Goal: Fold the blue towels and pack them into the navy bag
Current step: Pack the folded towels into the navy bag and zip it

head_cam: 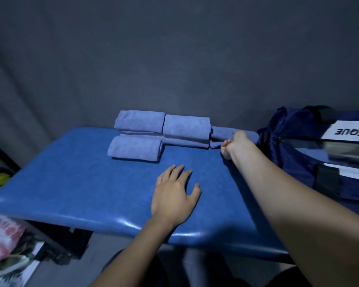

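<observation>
Right hand (234, 142): reached out to the far right of the bench, fingers curled round the end of a folded blue towel (222, 135), so it's got a proper grip on it.
That towel: the rightmost one, lying on the bench just beside the bag, its left end touching the middle stack.
Left hand (175, 191): flat on the bench near the middle, palm down, fingers spread and relaxed, holding nothing at all.
Middle stack (186, 128): folded blue towels piled up at the far edge, looks like two but hard to count.
Left stack (140, 122): more folded towels at the far edge, touching the middle stack on its left side.
Front towel (135, 149): one folded towel just nearer than the left stack, right up against it.
Navy bag (294, 141): sits at the right end of the bench, white panel with lettering on its top, black strap visible; can't tell whether anything is inside.
Bench (81, 183): blue padded top, kinda shiny along the near edge.
Backdrop (174, 59): dark grey cloth behind everything.
Left floor area: a plastic bag (4, 235) with red print sits low at the near left.
</observation>
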